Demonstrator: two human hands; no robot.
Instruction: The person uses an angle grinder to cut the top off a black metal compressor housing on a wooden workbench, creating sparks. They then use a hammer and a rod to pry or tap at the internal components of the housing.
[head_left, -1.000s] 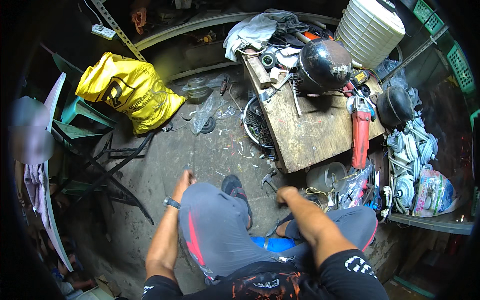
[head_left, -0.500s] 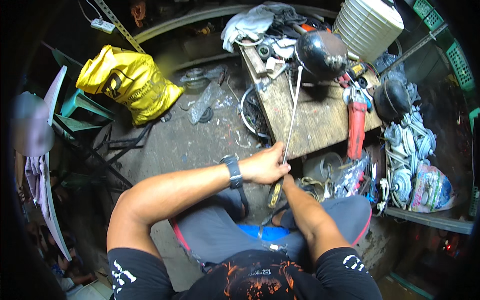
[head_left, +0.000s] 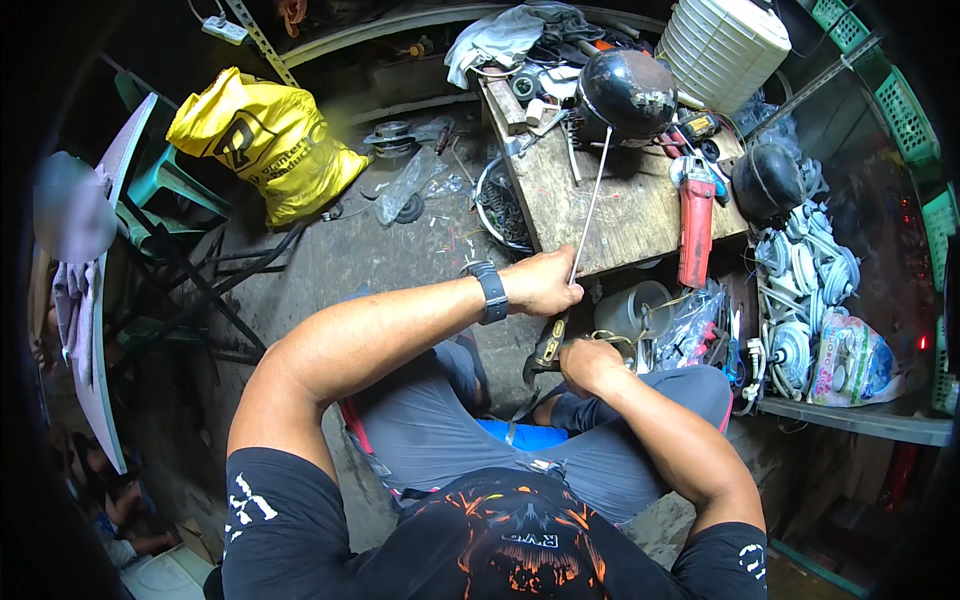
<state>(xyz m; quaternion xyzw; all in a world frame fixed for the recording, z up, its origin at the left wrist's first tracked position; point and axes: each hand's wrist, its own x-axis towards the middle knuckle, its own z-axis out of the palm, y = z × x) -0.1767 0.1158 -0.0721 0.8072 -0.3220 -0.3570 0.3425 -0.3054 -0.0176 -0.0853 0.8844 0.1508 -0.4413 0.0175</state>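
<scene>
Gripping a long metal rod (head_left: 592,205) in the left hand (head_left: 545,283), pointing it over the wooden bench (head_left: 635,225) toward the far black dome (head_left: 630,90); clasping a hammer (head_left: 546,345) nearer, in the right hand (head_left: 595,365)

Light from above falls brightly on the left hand (head_left: 545,283) and the tabletop (head_left: 553,213) just beyond it, with pale glints on the black dome (head_left: 625,92) farther out. Deep shadow lies under the tabletop's near edge, beyond the right hand (head_left: 592,365). Both hands look fairly sharp. Well left of them, a round patch (head_left: 75,208) is blurred; outward, edges bend into blackness.
</scene>
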